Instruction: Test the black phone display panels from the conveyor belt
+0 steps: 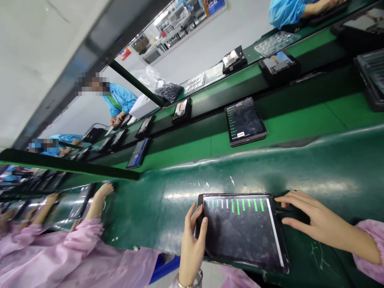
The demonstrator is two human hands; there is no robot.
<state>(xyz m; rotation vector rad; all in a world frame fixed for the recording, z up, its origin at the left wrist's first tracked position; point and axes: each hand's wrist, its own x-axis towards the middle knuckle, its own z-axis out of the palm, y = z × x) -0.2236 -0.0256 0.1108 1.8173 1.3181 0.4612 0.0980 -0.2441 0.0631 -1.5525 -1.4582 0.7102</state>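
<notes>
A black tablet (243, 236) lies on the green worktop (144, 212), its dark screen showing a row of green and white text lines and a white bar near the right side. My left hand (193, 240) holds the tablet's left edge, thumb over the front. At the tablet's right edge, my right hand (315, 220) has its index finger near the top corner and its thumb lower down, fingers apart. A dark cable (285, 211) runs from that edge beneath my right hand.
Beyond the worktop, a green conveyor (300, 120) carries another tablet (245, 120) and a blue-screened device (138, 153). Opened devices stand on the far ledge. A co-worker's pink sleeve (81, 240) is close on the left. A green bar (69, 166) crosses the left side.
</notes>
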